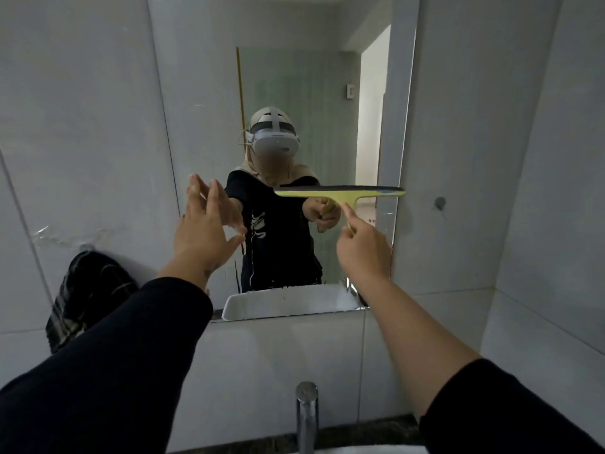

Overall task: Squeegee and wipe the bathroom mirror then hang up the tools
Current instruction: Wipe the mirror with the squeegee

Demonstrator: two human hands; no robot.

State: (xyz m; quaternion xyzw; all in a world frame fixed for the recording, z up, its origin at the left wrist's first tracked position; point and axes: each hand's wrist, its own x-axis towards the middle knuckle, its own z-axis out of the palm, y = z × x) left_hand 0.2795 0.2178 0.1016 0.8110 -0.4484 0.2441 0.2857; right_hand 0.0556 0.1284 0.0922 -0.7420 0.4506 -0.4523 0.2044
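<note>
A tall wall mirror (294, 77) fills the middle of the head view. My right hand (361, 247) is shut on the handle of a yellow squeegee (340, 192), whose dark blade lies level against the glass at mid-height on the right side. My left hand (206, 231) is stretched toward the mirror's left side with fingers spread and nothing in it; whether it touches the glass I cannot tell. A dark plaid cloth (88, 299) hangs from a hook (86, 247) on the tiled wall left of the mirror.
A second hook (439, 203) sits on the wall right of the mirror. A chrome tap (306, 414) stands at the bottom centre above a white basin edge (370, 449). The mirror reflects a person with a headset, a white basin and an open doorway.
</note>
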